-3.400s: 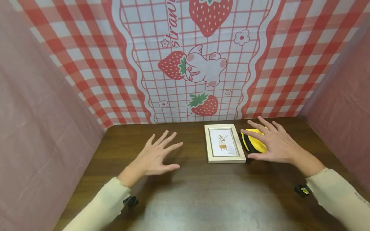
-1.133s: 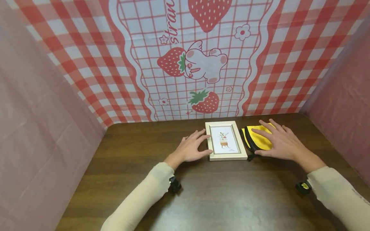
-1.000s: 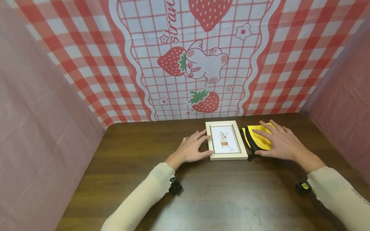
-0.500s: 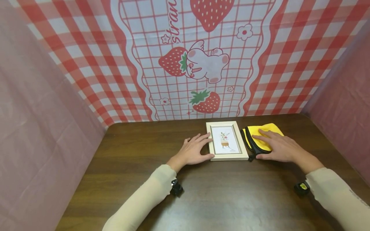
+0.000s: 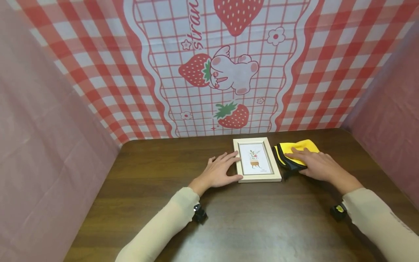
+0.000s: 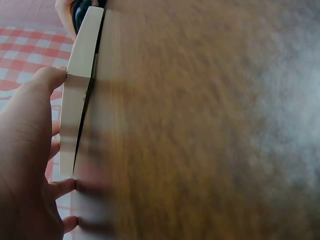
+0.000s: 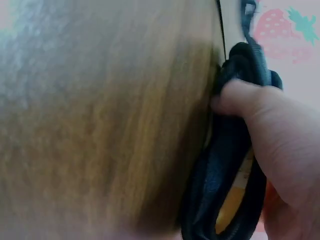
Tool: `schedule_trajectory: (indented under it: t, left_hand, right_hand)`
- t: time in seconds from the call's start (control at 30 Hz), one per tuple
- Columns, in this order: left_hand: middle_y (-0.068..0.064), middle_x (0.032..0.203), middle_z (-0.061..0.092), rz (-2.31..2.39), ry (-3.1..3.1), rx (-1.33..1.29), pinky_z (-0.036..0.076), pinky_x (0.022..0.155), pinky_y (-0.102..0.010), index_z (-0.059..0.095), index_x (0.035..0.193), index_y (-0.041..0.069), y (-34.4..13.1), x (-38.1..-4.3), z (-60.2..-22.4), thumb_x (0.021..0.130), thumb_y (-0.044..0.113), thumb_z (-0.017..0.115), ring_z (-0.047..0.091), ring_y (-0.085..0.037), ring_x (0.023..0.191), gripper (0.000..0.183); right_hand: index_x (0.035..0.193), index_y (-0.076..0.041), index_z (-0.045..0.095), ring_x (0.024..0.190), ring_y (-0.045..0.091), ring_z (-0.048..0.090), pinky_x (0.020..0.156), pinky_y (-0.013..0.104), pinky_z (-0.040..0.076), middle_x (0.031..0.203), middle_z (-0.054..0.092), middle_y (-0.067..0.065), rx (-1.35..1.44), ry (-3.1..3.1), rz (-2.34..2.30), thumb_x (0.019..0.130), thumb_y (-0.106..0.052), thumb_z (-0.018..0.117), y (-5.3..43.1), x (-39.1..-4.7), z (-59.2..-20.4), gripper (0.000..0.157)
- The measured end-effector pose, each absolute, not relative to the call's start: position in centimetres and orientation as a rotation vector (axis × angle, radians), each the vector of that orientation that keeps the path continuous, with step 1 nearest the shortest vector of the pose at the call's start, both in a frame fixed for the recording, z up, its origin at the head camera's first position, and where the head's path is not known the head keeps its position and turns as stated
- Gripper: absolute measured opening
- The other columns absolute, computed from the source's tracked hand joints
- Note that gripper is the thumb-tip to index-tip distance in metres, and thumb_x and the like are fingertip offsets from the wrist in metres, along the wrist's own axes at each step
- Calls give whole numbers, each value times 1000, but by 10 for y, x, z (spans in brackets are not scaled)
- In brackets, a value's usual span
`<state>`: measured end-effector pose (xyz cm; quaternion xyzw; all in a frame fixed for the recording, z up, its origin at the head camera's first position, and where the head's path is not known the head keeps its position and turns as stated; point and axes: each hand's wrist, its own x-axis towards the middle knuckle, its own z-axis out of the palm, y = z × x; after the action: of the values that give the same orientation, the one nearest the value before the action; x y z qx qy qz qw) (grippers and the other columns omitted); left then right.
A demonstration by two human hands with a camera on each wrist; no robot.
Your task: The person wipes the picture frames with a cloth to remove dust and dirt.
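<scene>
A cream picture frame with a plant print lies face up at the back of the table. My left hand rests on its left border, thumb at the near left corner. In the left wrist view, the thumb touches the frame's edge, two fingertips lie behind it and two others are on the tabletop. Just right of the frame is a folded yellow cloth with black edging. My right hand grips its near right side. The right wrist view shows the thumb pressed against the black edging.
The brown wooden table meets a red-and-white checked strawberry backdrop behind. Pink curtains hang at the left and right. A small black camera sits on each wrist.
My left hand has moved right from the bare tabletop onto the frame's left border. The right hand, earlier spread over the cloth, has lowered and closed its thumb and fingers on it.
</scene>
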<state>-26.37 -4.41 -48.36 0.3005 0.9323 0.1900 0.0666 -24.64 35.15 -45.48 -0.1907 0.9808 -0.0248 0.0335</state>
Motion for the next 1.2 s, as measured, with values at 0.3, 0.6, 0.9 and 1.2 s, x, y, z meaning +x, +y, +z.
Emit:
schedule_trajectory:
  t: [0.3, 0.6, 0.9, 1.2]
  left_hand:
    - [16, 189, 27, 631, 2800, 892, 26, 136, -75, 49, 171, 34, -47, -263, -485, 105, 65, 67, 28, -30, 177, 75]
    - [16, 189, 27, 660, 2796, 892, 25, 136, -75, 49, 170, 35, -47, -265, -488, 104, 65, 68, 29, -31, 177, 75]
    - [15, 189, 28, 731, 2776, 898, 24, 136, -76, 57, 162, 35, -47, -265, -488, 104, 63, 70, 31, -32, 176, 66]
    - [15, 189, 27, 732, 2768, 896, 23, 137, -75, 57, 162, 35, -49, -264, -487, 105, 63, 69, 30, -32, 176, 65]
  right_hand:
    - [154, -15, 70, 69, 23, 55, 65, 46, 63, 154, 68, 30, -650, 3092, -27, 84, -3, 96, 348, -251, -454, 75]
    - [153, -10, 69, 74, 26, 60, 78, 59, 68, 143, 73, 33, -619, 3101, -48, 84, -5, 96, 346, -252, -453, 74]
    - [150, -11, 68, 79, 37, 68, 70, 65, 64, 138, 73, 35, -520, 3188, -264, 89, -6, 91, 352, -252, -455, 66]
    - [146, -6, 69, 87, 54, 74, 71, 73, 59, 129, 74, 40, -453, 3314, -461, 91, -7, 87, 350, -248, -452, 58]
